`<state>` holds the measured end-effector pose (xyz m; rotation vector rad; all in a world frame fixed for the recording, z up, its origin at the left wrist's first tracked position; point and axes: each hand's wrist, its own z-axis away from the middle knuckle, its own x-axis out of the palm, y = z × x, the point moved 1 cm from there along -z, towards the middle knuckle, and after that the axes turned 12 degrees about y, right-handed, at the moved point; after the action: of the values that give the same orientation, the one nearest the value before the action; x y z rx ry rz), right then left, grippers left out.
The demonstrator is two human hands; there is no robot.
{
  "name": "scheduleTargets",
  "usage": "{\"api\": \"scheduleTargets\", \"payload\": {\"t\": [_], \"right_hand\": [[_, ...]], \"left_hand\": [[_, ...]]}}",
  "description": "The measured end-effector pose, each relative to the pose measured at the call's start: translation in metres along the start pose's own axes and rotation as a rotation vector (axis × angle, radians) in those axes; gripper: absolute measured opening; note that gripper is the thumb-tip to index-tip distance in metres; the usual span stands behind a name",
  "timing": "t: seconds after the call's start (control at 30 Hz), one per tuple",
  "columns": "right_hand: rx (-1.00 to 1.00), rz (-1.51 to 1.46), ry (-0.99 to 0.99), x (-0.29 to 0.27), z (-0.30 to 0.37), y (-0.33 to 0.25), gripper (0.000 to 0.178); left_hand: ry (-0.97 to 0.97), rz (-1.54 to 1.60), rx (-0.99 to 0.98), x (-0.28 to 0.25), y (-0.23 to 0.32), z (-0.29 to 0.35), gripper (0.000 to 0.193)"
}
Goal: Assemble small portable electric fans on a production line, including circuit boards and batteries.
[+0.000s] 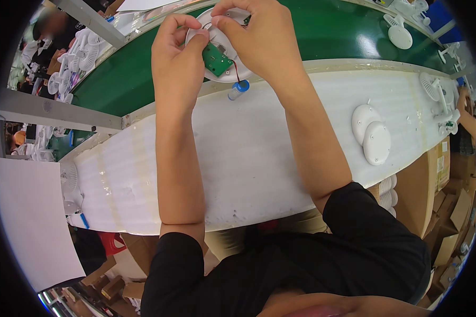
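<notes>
White round base point(227, 78), one: showing over the far edge of the white-covered table point(248, 153), carrying a green circuit board point(217, 61). Blue cylinder point(238, 90), one: trailing wires to the board, showing beside the base's near rim. Hands, two: my left hand point(179, 58) and right hand point(264, 39) are bending over the base, thumb and forefinger close on each; whether they are clamping anything, I cannot tell. White discs point(376, 142), two: overlapping toward the table's right end. Green surface point(328, 31): running beyond the far edge.

Left grip point(177, 50) and right grip point(264, 34) hide parts of the white disc point(245, 73) — a background head point(52, 24) is blurred.
</notes>
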<state>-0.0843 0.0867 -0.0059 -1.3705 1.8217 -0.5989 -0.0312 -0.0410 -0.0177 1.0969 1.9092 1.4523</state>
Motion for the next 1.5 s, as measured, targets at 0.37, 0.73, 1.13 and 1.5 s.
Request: {"api": "scheduleTargets", "payload": {"t": [0.37,0.73,1.13,1.5], "right_hand": [[-0.132,-0.012,-0.037,-0.009,-0.007,0.002,0.007],[0.19,-0.013,0.041,-0.033,-0.023,0.02,0.022],[0.783,-0.457,-0.333,-0.011,0.0,0.027,0.028],[0.02,-0.559,0.341,0.013,0.0,0.018,0.022]], "left_hand": [[-0.19,-0.099,0.057,-0.01,0.002,-0.004,0.013],[-0.022,-0.285,0.154,-0.015,0.008,-0.006,0.016],[0.273,-0.304,0.16,-0.022,0.002,-0.014,0.012],[0.278,-0.283,0.112,-0.012,0.006,-0.005,0.012]]}}
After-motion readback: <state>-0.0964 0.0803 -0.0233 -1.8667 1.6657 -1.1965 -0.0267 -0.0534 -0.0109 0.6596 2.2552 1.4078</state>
